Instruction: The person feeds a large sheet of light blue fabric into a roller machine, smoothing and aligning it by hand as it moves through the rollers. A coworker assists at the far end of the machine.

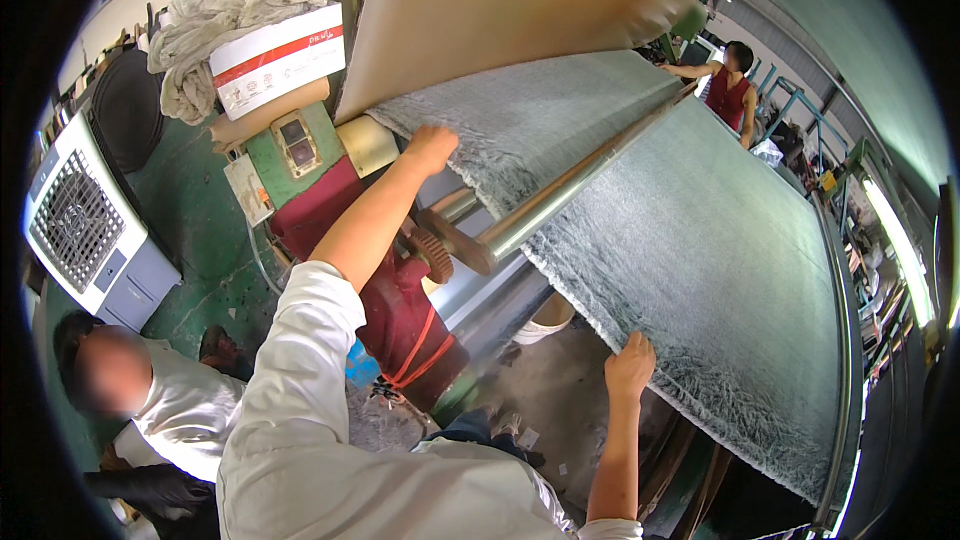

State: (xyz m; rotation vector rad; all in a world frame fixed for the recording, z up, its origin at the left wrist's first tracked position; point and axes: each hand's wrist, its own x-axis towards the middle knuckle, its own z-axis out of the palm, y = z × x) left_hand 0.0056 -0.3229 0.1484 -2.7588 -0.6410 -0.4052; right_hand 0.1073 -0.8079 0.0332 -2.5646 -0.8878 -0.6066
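A wide sheet of grey plush fabric [700,230] stretches away from me over a shiny metal roller [585,175]. Its near edge is shaggy and runs from upper left to lower right. Fingers closed, my left hand [432,148] grips that edge on the far side of the roller, at the upper left. On the roller's other side, my right hand [630,365] is closed on the same edge, lower and further right. The fingertips of both hands are partly hidden by the fabric and the knuckles.
Beside the roller's near end is a toothed gear [430,255] on a red machine frame [400,315]. A white bucket [545,322] stands beneath the fabric. One person [728,90] is at the far edge, another [185,400] at lower left. An air cooler [90,225] stands left.
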